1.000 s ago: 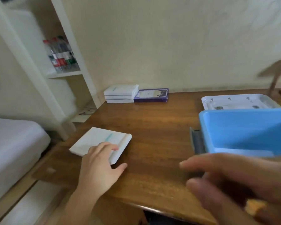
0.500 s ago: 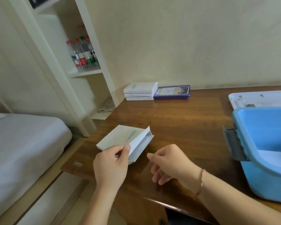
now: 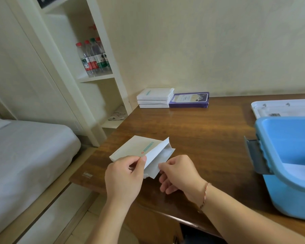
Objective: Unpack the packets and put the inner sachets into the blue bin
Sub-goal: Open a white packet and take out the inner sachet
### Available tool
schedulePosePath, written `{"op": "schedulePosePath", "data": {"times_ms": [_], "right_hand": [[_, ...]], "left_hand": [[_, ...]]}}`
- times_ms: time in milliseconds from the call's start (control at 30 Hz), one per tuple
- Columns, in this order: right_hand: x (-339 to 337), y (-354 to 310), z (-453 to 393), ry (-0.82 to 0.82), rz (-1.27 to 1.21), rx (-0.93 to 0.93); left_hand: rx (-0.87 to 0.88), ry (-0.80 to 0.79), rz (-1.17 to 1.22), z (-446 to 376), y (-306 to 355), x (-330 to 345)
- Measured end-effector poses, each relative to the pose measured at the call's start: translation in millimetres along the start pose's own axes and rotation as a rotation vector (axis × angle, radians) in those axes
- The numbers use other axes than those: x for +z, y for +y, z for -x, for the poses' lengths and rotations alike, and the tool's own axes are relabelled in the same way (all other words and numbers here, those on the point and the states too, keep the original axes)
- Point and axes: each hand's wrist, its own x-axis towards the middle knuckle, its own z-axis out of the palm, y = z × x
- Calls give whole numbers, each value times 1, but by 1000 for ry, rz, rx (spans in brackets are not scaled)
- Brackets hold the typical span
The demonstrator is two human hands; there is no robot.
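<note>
Both hands now work the packet point(image 3: 139, 150) at the worktop's point(image 3: 201, 131) six o'clock edge: left hand point(image 3: 124, 176) pinches the raised flap, right hand point(image 3: 179, 172) has arrived to pinch the opened end, so sachets can reach the bin point(image 3: 289, 155) at three o'clock.

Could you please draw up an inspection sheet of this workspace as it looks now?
Surface: wooden desk.
Job's things: white packet, end flap open; three packets stacked at the wall; blue bin, open, at the right.
Clutter: purple box; white lid behind the bin.
Hands: left hand pinches the flap; right hand pinches the open end.
Cables: nothing seen.
Surroundings: shelf with bottles; bed.
</note>
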Motion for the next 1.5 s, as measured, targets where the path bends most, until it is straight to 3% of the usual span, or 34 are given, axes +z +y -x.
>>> {"op": "schedulePosePath", "data": {"times_ms": [267, 433, 600, 700, 800, 867, 933, 1000, 1100, 1167, 1233, 1300, 1400, 1500], "right_hand": [[-16, 13, 28, 49, -236, 76], [-17, 11, 23, -7, -348, 52], [-19, 17, 25, 66, -318, 20], [-26, 19, 30, 101, -286, 13], [-34, 22, 39, 121, -179, -19], [-42, 23, 51, 144, -46, -120], [-53, 20, 69, 168, 157, -302], [-64, 10, 91, 163, 336, -461], [-78, -6, 121, 195, 436, -565], [-89, -10, 133, 218, 441, -585], [-100, -12, 143, 231, 367, -628], [-109, -10, 152, 292, 197, -709], [-120, -8, 159, 362, -117, -731], [-135, -8, 153, 397, -212, -685]], "left_hand": [[32, 86, 47, -2, -4, -3], [48, 84, 74, 0, 1, -3], [110, -28, -150, -3, -6, -2], [60, -112, -267, -4, -8, 2], [18, -239, -339, -5, 1, 1], [94, -310, -360, -10, 15, -10], [242, -402, -185, -24, 41, -27], [321, -624, 45, -42, 73, -41], [384, -1003, 281, -68, 104, -41], [342, -1140, 347, -77, 115, -37], [326, -1150, 437, -79, 120, -30], [285, -1052, 638, -77, 125, -21], [83, -861, 1033, -71, 140, -7], [-82, -765, 1229, -58, 171, 5]]}}
